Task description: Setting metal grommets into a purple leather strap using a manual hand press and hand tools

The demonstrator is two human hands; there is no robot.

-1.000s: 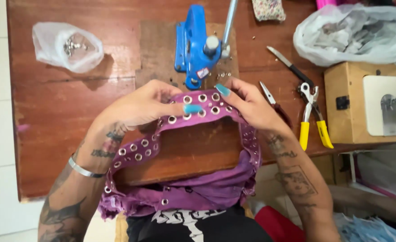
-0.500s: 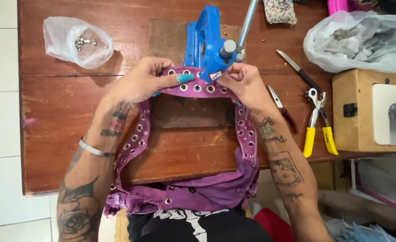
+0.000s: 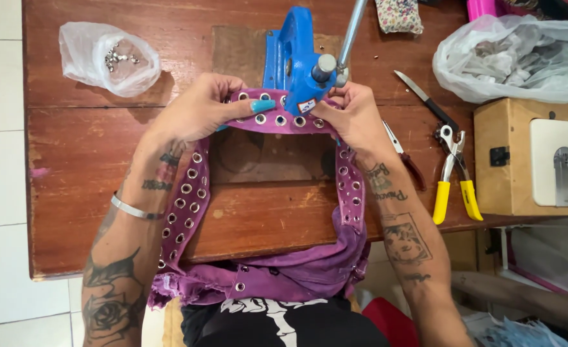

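A purple fabric garment [image 3: 277,273] studded with rows of metal eyelets is looped over the wooden table [image 3: 72,167], and its far band [image 3: 284,120] lies under the head of a blue hand press [image 3: 293,58]. My left hand [image 3: 197,109] pinches the band on the left side of the press, thumb on top. My right hand [image 3: 355,115] grips the same band on the right side, just beneath the press's metal lever [image 3: 351,32].
A clear plastic bag of metal eyelets [image 3: 110,59] lies at the far left. Yellow-handled pliers [image 3: 454,173], small snips [image 3: 403,151] and a dark-handled blade [image 3: 425,99] rest to the right. A wooden box with a white machine [image 3: 534,157] and a bag of scraps [image 3: 518,58] stand further right.
Both hands carried the eyelet band away from me and slid it under the blue press. The view has closed in on the press.
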